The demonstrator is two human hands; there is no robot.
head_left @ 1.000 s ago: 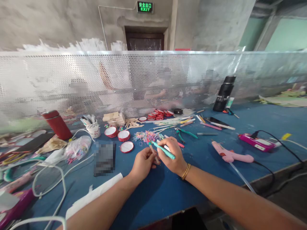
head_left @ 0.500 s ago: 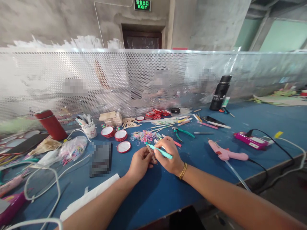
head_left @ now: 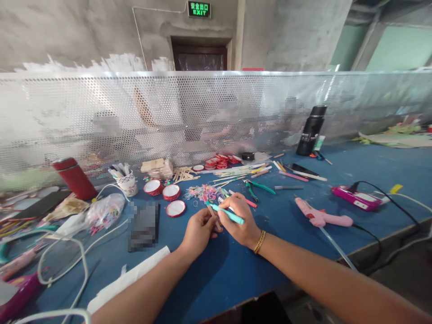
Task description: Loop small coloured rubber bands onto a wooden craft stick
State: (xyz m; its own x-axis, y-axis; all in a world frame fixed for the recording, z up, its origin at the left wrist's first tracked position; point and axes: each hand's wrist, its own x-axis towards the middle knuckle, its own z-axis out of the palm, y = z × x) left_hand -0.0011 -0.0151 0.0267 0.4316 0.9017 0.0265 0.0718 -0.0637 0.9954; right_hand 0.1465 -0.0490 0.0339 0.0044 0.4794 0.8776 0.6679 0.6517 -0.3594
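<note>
My left hand (head_left: 197, 231) is closed, pinching a thin wooden craft stick (head_left: 211, 210) whose far end is coloured red and green. Wrapped in the fingers of my right hand (head_left: 242, 221) is a turquoise marker (head_left: 233, 216), its tip at the stick's coloured part. Just beyond both hands lies a heap of small multicoloured rubber bands (head_left: 204, 192). Several more markers lie beside the heap, partly behind my right hand. Three red-sided round pieces with white faces are at the left, one of them a lid (head_left: 176, 208).
Green-handled pliers (head_left: 261, 186) lie past my right hand, with a pink glue gun (head_left: 320, 215) farther right. A black bottle (head_left: 311, 130) stands near the perforated screen (head_left: 189, 103). On the left are a phone (head_left: 143, 226), a red flask (head_left: 74, 177), a pen cup (head_left: 127, 184) and a white cable (head_left: 83, 256).
The view has shifted slightly, so the scene sits a little lower and to the right. Both hands keep the same hold on the stick and marker.
</note>
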